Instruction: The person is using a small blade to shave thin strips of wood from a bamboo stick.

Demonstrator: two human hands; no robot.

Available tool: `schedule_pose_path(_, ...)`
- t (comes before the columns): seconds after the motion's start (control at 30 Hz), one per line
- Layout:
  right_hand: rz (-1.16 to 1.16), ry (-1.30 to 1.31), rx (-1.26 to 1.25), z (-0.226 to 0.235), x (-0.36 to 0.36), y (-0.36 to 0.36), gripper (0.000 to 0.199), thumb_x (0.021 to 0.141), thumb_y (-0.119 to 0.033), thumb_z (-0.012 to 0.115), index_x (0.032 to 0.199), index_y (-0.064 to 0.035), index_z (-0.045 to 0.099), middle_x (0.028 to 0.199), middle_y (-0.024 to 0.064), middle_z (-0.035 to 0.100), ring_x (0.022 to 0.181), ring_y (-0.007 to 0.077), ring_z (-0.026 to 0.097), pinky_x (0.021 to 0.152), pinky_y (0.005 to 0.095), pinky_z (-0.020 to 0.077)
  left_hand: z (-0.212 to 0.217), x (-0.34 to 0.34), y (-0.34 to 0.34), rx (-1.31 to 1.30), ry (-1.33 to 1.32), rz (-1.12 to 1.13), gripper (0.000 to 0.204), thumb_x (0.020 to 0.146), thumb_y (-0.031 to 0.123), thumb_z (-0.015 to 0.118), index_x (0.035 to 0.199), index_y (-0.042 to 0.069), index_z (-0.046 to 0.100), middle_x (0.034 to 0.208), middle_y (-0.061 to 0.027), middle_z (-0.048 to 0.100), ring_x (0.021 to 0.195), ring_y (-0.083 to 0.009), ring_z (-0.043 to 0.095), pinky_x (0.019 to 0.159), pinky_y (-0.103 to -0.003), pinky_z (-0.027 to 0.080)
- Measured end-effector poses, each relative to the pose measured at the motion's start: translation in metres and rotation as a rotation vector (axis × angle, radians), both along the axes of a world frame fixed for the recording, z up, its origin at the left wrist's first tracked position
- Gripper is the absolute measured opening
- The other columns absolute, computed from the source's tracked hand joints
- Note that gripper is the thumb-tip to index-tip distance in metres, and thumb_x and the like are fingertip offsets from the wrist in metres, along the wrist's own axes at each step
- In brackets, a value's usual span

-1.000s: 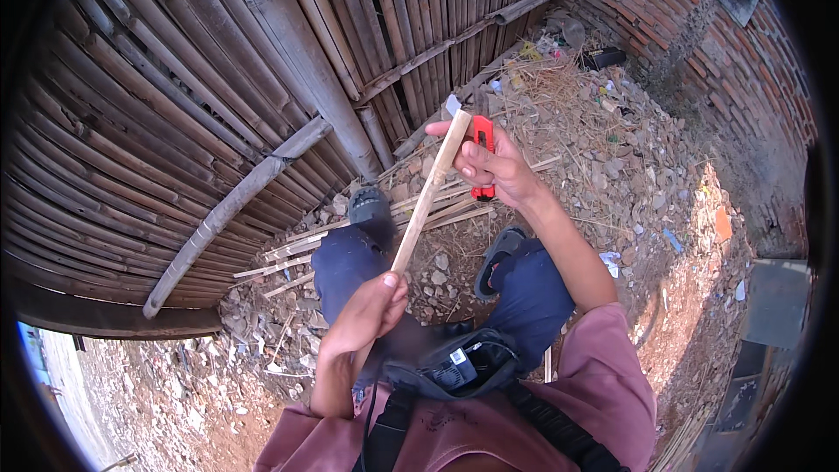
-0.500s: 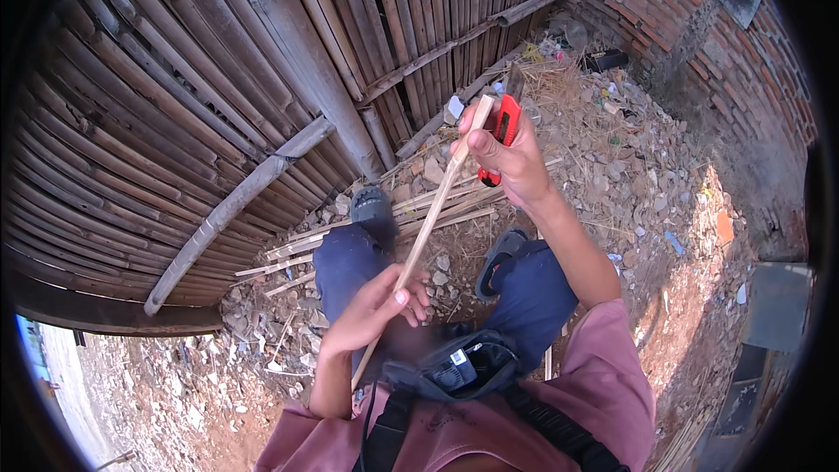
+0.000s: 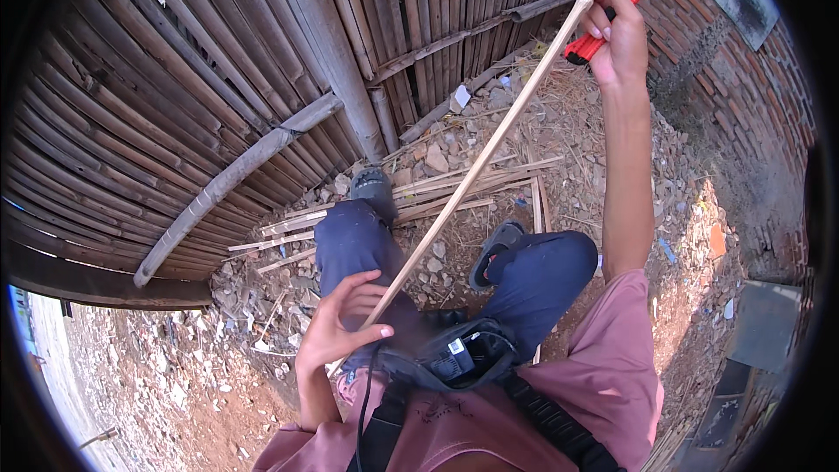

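A long thin bamboo strip (image 3: 472, 170) runs diagonally from my lap up to the top right. My left hand (image 3: 343, 325) pinches its lower end above my left knee. My right hand (image 3: 617, 28), arm stretched far up and forward, grips a red-handled knife (image 3: 601, 24) against the strip's upper end. I sit with both legs in blue trousers stretched out over the rubble.
A bamboo fence (image 3: 262, 61) fills the left and top. A brick wall (image 3: 752, 79) stands at the right. Several cut bamboo strips (image 3: 419, 197) lie on the stony ground past my feet. A black pouch (image 3: 459, 354) sits at my waist.
My right hand has slid the knife far up along the strip, from mid-length to its upper end, arm now extended. My left hand stays at the lower end.
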State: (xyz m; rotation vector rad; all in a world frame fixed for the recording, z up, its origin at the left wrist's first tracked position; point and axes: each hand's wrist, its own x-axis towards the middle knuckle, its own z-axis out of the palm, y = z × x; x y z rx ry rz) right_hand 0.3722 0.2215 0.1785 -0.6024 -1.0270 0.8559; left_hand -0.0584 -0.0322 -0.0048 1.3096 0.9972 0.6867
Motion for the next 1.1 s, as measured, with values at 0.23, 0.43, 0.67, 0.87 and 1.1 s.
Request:
schedule_pose_path(0.23, -0.185, 0.116, 0.080, 0.057, 0.065, 0.025, 0.031, 0.098, -0.036, 0.078, 0.109, -0.0077, 0.071, 0.077, -0.0024, 0.062, 0.045, 0.0028, 0.034, 0.043, 0.0206, 0.0277, -0.009, -0.008, 0.003, 0.157, 0.438, -0.231, 0.051, 0.089, 0.023, 0.088, 0.129, 0.000, 0.066, 0.105, -0.0121, 0.077, 0.088, -0.0157, 0.075, 0.080, -0.032, 0.060)
schedule_pose_path(0.43, -0.413, 0.105, 0.120, 0.074, 0.154, 0.060, 0.040, 0.107, -0.039, 0.066, 0.124, -0.0025, 0.067, 0.095, 0.0022, 0.069, 0.049, 0.0043, 0.035, 0.052, 0.0229, 0.0334, 0.004, 0.006, 0.017, -0.073, 0.132, -0.109, 0.028, 0.112, 0.024, 0.055, 0.097, 0.002, 0.061, 0.070, -0.0082, 0.063, 0.070, -0.0196, 0.068, 0.064, -0.036, 0.051)
schedule_pose_path(0.67, -0.481, -0.129, -0.034, 0.007, 0.090, 0.006, 0.067, 0.107, -0.051, 0.056, 0.146, 0.0037, 0.054, 0.118, 0.0126, 0.074, 0.053, 0.0037, 0.034, 0.048, 0.0216, 0.0266, 0.009, 0.038, 0.035, 0.270, 0.247, 0.094, 0.035, 0.114, 0.034, 0.052, 0.099, 0.004, 0.060, 0.067, 0.0021, 0.049, 0.059, -0.0071, 0.045, 0.054, -0.028, 0.037)
schedule_pose_path(0.87, -0.095, -0.342, -0.239, -0.078, -0.011, -0.061, 0.054, 0.110, -0.039, 0.055, 0.147, -0.0002, 0.058, 0.111, 0.0083, 0.074, 0.051, -0.0013, 0.032, 0.045, 0.0174, 0.0239, 0.012, 0.064, 0.047, 0.248, 0.234, 0.126, 0.036, 0.115, 0.036, 0.048, 0.104, 0.004, 0.060, 0.067, 0.0027, 0.046, 0.059, -0.0074, 0.043, 0.054, -0.027, 0.036)
schedule_pose_path(1.1, 0.221, -0.248, -0.275, -0.108, -0.048, -0.106, 0.045, 0.109, -0.028, 0.062, 0.144, -0.0009, 0.058, 0.105, 0.0099, 0.077, 0.050, -0.0032, 0.031, 0.047, 0.0165, 0.0250, 0.031, 0.108, 0.066, 0.209, 0.178, 0.002, 0.042, 0.117, 0.038, 0.037, 0.108, 0.003, 0.058, 0.075, 0.0000, 0.046, 0.064, -0.0090, 0.042, 0.057, -0.027, 0.037)
